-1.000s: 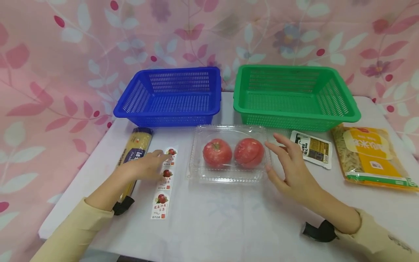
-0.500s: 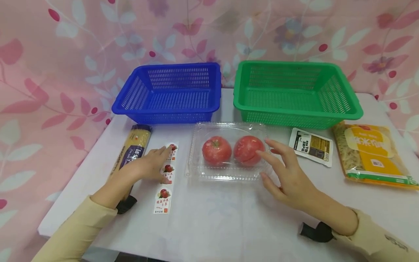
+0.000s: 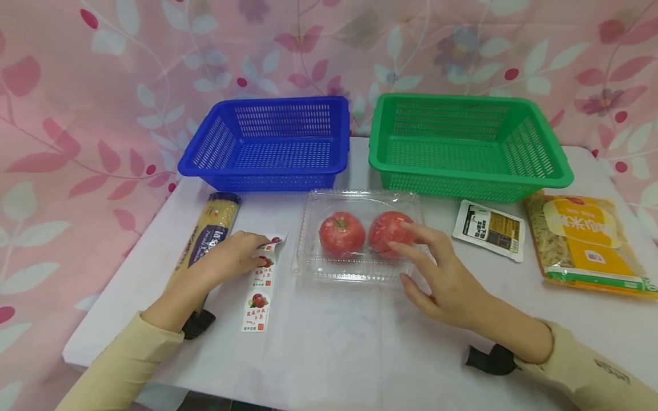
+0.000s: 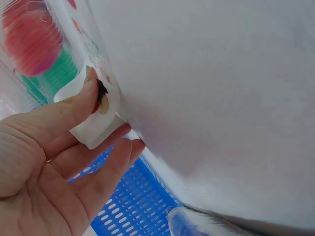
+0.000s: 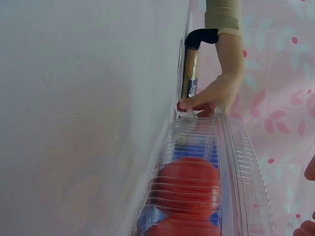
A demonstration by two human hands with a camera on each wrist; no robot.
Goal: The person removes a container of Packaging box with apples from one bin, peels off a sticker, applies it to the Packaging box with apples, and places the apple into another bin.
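Observation:
My left hand (image 3: 236, 257) pinches the far end of a strip of apple stickers (image 3: 254, 313), which curls up off the table. In the left wrist view the thumb of the left hand (image 4: 54, 147) presses on the white sticker strip (image 4: 93, 130). Right of it sits a clear plastic clamshell box (image 3: 334, 272) with two red tomatoes, the left one (image 3: 341, 235) and the right one (image 3: 384, 231), inside. Over the box's right side is my right hand (image 3: 444, 279), its fingers spread and slightly bent, holding nothing. Whether its fingertips touch the lid I cannot tell.
A blue basket (image 3: 267, 182) and a green basket (image 3: 468, 185) stand along the back. A spaghetti pack (image 3: 218, 220) lies under the left forearm. A small white-edged pouch (image 3: 490, 229) and a yellow bag (image 3: 586, 245) lie at the right. Patterned cloth (image 3: 360, 40) hangs behind.
My left fingers have taken hold of the sticker strip's far end, which now lifts and bends. My right hand has moved left, from beside the clamshell box to over its right side.

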